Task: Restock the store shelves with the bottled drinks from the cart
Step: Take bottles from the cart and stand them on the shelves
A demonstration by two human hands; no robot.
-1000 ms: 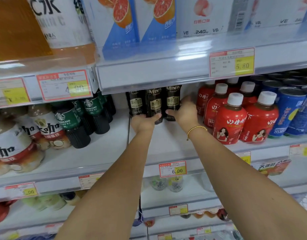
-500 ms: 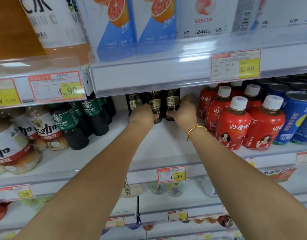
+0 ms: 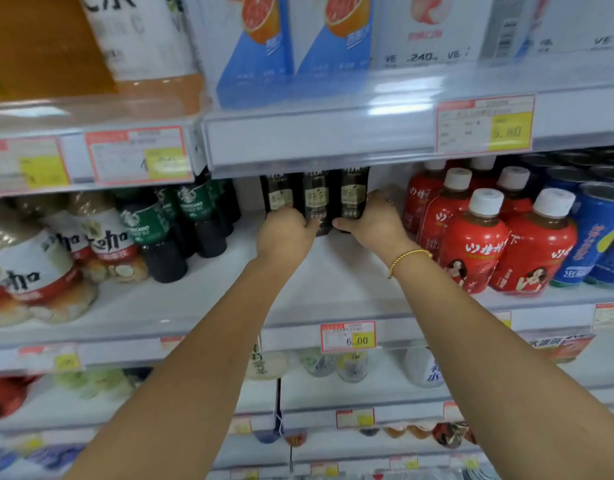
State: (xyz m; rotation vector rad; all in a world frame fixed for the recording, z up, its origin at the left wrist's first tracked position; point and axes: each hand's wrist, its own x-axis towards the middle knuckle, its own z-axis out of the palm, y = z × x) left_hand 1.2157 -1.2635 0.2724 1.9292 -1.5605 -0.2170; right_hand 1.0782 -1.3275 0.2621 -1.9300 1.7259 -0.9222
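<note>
Three dark coffee bottles [image 3: 315,197] with gold labels stand in a row at the back of the middle shelf [image 3: 333,282]. My left hand [image 3: 286,233] grips the left bottle low down, its thumb reaching onto the middle one. My right hand [image 3: 373,221] wraps around the right bottle's lower part, fingers behind it. A gold bracelet sits on my right wrist. The bottles' caps are hidden by the upper shelf's price rail [image 3: 316,140]. The cart is out of view.
Red bottles with white caps [image 3: 478,244] crowd the right side, blue cans [image 3: 600,230] beyond them. Green-labelled dark bottles [image 3: 191,220] and pale coffee bottles [image 3: 39,271] stand left. A 6.00 price tag [image 3: 348,337] hangs on the shelf edge. Lower shelves hold more drinks.
My left hand has closed in on the left bottle from below. The right hand keeps its hold on the right bottle. The view has drifted slightly.
</note>
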